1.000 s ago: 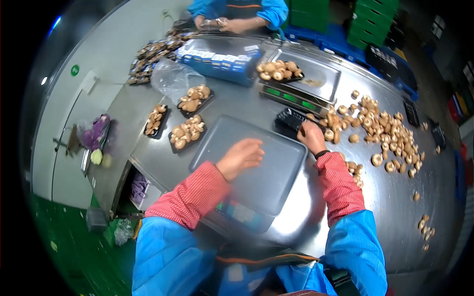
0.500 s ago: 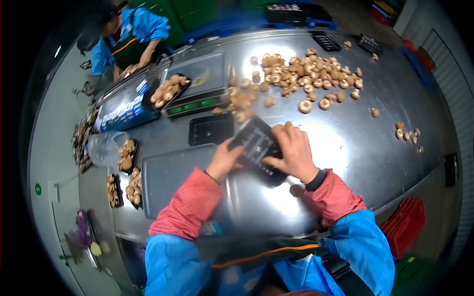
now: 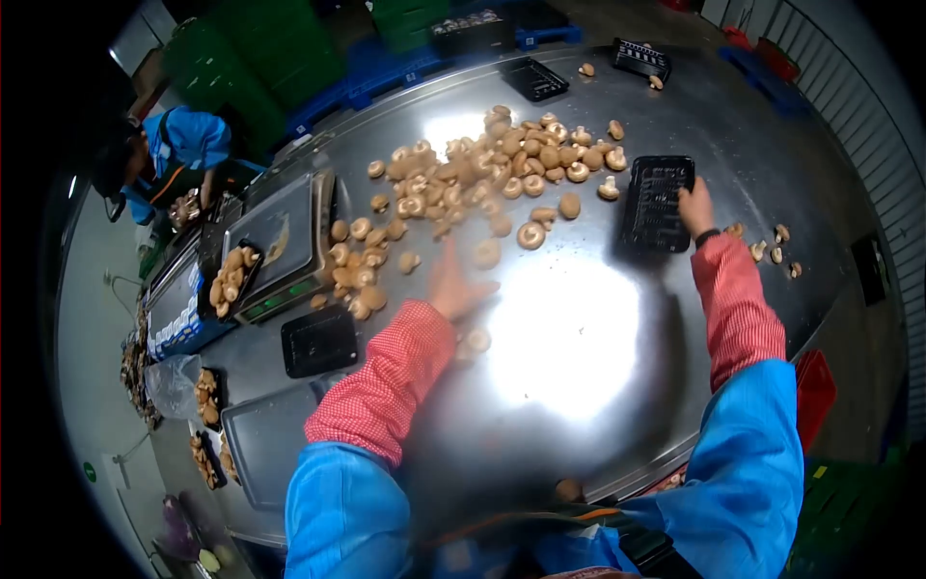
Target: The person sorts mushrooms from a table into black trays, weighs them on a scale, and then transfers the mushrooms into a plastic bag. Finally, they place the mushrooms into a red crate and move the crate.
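Observation:
On the right side of the metal table, my right hand (image 3: pixel 696 208) grips the edge of a black plastic tray (image 3: pixel 658 205). Blurred by motion, my left hand (image 3: pixel 457 283) is over the table with its fingers apart and nothing in it. It is just below the large pile of brown mushrooms (image 3: pixel 482 164). A few loose mushrooms lie near it, one of them (image 3: pixel 475 341) below its fingers. Another black tray (image 3: pixel 319 341) lies on the table to the left, beside mushrooms near the scale.
A scale (image 3: pixel 280 241) bears a filled mushroom tray (image 3: pixel 232 278). Filled trays and a grey tray (image 3: pixel 275 444) are at the lower left. Two black trays (image 3: pixel 533 79) (image 3: pixel 641 60) lie at the far edge. A co-worker (image 3: pixel 183 145) in blue is at the upper left.
The black tray has moved from between both hands to the right, held by my right hand alone. My left hand has let go and moved up toward the pile. The view has shifted rightward.

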Action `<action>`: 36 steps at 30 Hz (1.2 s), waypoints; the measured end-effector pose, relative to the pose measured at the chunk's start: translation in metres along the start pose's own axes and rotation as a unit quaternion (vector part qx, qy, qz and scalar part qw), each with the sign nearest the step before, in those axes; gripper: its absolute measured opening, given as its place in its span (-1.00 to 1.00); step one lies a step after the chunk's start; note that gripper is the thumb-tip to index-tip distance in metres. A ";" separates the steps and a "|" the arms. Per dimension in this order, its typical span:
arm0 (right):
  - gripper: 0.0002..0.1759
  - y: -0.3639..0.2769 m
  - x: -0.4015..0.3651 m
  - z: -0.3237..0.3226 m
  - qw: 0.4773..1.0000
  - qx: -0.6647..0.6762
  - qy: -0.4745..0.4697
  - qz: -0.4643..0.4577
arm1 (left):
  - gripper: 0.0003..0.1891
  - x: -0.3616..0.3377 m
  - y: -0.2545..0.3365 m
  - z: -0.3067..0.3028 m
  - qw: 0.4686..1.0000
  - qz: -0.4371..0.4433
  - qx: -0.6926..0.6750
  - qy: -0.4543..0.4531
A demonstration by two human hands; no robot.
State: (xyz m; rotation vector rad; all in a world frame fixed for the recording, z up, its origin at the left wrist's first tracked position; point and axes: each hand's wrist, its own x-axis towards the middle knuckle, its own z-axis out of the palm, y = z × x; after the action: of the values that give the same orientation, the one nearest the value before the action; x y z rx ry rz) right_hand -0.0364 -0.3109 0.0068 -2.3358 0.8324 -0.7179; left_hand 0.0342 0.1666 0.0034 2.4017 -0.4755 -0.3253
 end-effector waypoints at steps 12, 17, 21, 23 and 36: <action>-0.57 -0.028 0.096 0.069 0.985 -0.038 -0.165 -0.022 | 0.42 0.083 0.031 0.038 0.992 0.013 0.125 -0.012; -0.52 -0.017 0.088 0.125 0.962 0.101 -0.206 -0.148 | 0.43 0.101 0.059 0.044 0.996 0.049 0.070 0.001; -0.52 -0.046 0.066 0.134 0.937 0.138 -0.258 -0.192 | 0.46 0.115 0.062 0.059 0.994 0.089 0.055 0.037; -0.53 -0.053 0.054 0.135 0.932 0.161 -0.263 -0.192 | 0.47 0.122 0.063 0.063 0.992 0.116 0.036 0.020; -0.60 -0.052 -0.083 0.103 0.876 0.408 -0.241 0.086 | 0.16 0.051 0.103 0.103 0.958 0.094 -0.259 0.080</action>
State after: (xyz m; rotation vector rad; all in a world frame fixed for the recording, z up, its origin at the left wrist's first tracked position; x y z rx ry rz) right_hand -0.0055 -0.1873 -0.0561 -1.5331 0.3808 -0.2844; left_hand 0.0187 0.0139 -0.0131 1.8388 -0.4726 -0.1447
